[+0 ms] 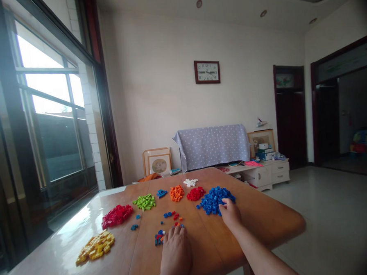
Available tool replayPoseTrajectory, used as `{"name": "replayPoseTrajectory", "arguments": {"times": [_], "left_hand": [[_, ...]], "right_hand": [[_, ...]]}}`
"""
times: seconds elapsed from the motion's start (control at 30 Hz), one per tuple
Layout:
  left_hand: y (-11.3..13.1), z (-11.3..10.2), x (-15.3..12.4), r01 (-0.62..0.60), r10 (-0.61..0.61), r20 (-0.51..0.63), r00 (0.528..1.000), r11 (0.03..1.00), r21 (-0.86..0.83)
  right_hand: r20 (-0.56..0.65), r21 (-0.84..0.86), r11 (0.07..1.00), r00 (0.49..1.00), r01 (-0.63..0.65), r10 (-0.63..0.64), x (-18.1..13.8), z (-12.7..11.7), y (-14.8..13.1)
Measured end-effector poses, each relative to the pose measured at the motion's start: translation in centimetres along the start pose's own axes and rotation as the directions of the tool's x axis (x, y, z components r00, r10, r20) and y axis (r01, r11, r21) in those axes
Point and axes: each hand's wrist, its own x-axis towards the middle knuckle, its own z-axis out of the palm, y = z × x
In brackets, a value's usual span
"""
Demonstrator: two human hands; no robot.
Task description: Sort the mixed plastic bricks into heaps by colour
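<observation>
My left hand point(176, 249) rests palm down on the table, its fingers stretched forward and touching a small mixed group of toy building bricks point(159, 237) in blue, red, white and orange. Part of that group is hidden under the fingers. At the right edge of a large heap of blue bricks point(211, 199) is my right hand point(231, 214), thumb and forefinger bent and slightly apart, with no brick clearly seen between them. A few loose red bricks point(175, 216) and blue bricks point(167, 215) lie between the hands.
On the wooden table point(141, 267) lie heaps of yellow bricks point(96, 246), dark red bricks point(116, 216), green bricks point(144, 202), orange bricks point(176, 193), red bricks point(196, 193) and white bricks point(190, 182). A few teal pieces point(134, 227) sit left of centre. The table's rounded corner is at right.
</observation>
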Motion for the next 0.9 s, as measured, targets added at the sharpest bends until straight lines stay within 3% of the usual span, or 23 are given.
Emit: {"name": "replayPoseTrajectory", "arguments": {"times": [0.2,0.33,0.47,0.57,0.73,0.9], "left_hand": [[-0.5,0.7,0.1,0.020,-0.020,-0.037,0.999,1.000,-0.020],[-1.2,0.7,0.3,0.150,-0.155,-0.104,0.982,0.987,-0.052],[-2.3,0.4,0.5,0.414,-0.452,-0.172,0.875,0.885,-0.214],[-3.1,0.4,0.6,0.461,-0.538,-0.213,0.816,0.827,-0.322],[-3.4,0.4,0.5,0.480,-0.563,-0.188,0.805,0.803,-0.353],[-2.6,-0.3,0.2,0.485,-0.521,-0.112,0.846,0.840,-0.244]], "right_hand": [[-0.029,0.037,0.999,0.999,-0.033,0.034,-0.1,0.4,0.8],[-0.032,0.042,0.999,0.999,-0.008,0.009,-0.4,0.1,0.7],[0.014,0.059,0.996,0.998,0.065,-0.065,-1.6,0.3,-0.3],[0.091,0.087,0.975,0.973,0.203,-0.211,-3.5,0.9,-2.0],[0.218,0.095,0.927,0.901,0.362,-0.374,-6.9,2.9,-5.8],[0.413,-0.048,0.901,0.830,0.432,-0.376,-8.7,5.1,-9.1]]}}
